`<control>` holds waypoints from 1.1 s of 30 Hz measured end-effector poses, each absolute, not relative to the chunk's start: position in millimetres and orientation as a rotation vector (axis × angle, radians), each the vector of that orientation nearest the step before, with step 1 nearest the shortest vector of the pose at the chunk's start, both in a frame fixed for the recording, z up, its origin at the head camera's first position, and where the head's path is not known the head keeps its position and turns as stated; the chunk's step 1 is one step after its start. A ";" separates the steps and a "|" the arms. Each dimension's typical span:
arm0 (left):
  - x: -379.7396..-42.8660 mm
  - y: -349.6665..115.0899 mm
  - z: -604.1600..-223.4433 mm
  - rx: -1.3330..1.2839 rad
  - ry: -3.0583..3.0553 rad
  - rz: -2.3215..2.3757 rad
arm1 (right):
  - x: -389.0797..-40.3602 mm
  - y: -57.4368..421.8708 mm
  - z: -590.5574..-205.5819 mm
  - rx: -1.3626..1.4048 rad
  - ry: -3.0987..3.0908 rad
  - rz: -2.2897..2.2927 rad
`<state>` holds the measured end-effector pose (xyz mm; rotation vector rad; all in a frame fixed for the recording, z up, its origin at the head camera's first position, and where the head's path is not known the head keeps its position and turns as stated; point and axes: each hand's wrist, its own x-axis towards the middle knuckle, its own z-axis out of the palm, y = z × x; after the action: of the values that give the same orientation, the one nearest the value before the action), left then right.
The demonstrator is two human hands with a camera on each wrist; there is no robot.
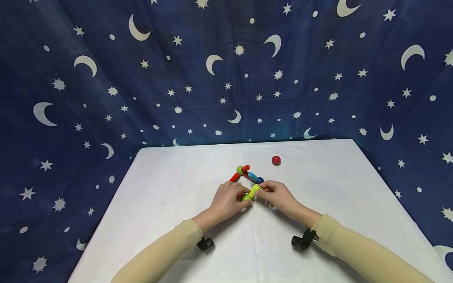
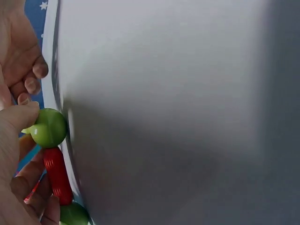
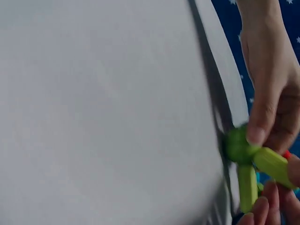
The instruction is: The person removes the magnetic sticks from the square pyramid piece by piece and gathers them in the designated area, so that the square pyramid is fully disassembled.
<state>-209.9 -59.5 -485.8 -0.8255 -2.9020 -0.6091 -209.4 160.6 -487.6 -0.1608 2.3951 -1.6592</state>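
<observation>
A toy frame of coloured balls and short rods lies between the two hands near the table's middle. My left hand (image 1: 228, 200) holds its near green ball (image 1: 246, 198), the thumb pressing on the ball. A red rod (image 2: 58, 176) runs from that ball to another green ball (image 2: 74, 214). My right hand (image 1: 279, 196) pinches an upward-slanting yellow-green rod (image 1: 254, 190) that meets the near ball. A second yellow-green rod (image 3: 247, 188) leaves the same ball, beside the right fingertips. At the far side are a green ball (image 1: 240, 170), a light blue rod (image 1: 253, 176) and a dark blue ball (image 1: 260, 180).
A single red ball (image 1: 276, 160) sits apart on the white-covered table (image 1: 177, 169), beyond the right hand. Behind the table hangs a dark blue cloth (image 1: 198, 102) with moons and stars. A black wrist mount (image 1: 302, 240) hangs under the right sleeve.
</observation>
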 end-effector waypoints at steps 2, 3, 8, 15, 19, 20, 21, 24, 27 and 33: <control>-210.2 -60.8 -487.2 -0.820 -2.896 -0.638 | -206.2 158.2 -489.8 -0.071 2.329 -1.720; -210.4 -61.1 -487.7 -0.821 -2.892 -0.653 | -204.2 156.8 -490.9 -0.037 2.287 -1.758; -212.6 -61.4 -492.1 -0.798 -2.892 -0.699 | -192.1 146.7 -493.2 0.149 2.048 -1.964; -218.8 -59.5 -496.7 -0.750 -2.872 -0.733 | -185.7 139.1 -491.5 0.279 1.849 -2.119; -220.3 -58.5 -497.7 -0.751 -2.892 -0.763 | -189.9 140.5 -495.4 0.290 1.847 -2.139; -220.2 -58.5 -497.6 -0.752 -2.894 -0.767 | -190.8 140.9 -496.2 0.291 1.845 -2.140; -220.0 -58.6 -497.0 -0.752 -2.898 -0.770 | -191.7 141.2 -497.0 0.291 1.846 -2.140; -219.2 -58.8 -495.6 -0.749 -2.897 -0.775 | -193.7 141.7 -499.0 0.283 1.849 -2.135; -218.6 -58.7 -494.5 -0.741 -2.895 -0.790 | -195.0 141.4 -500.5 0.270 1.863 -2.134; -217.8 -58.7 -495.3 -0.716 -2.890 -0.795 | -196.6 140.2 -502.7 0.269 1.892 -2.137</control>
<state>-217.8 -58.7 -495.3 -0.7165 -2.8904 -0.7951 -196.6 140.2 -502.7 0.2687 1.8919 -2.1371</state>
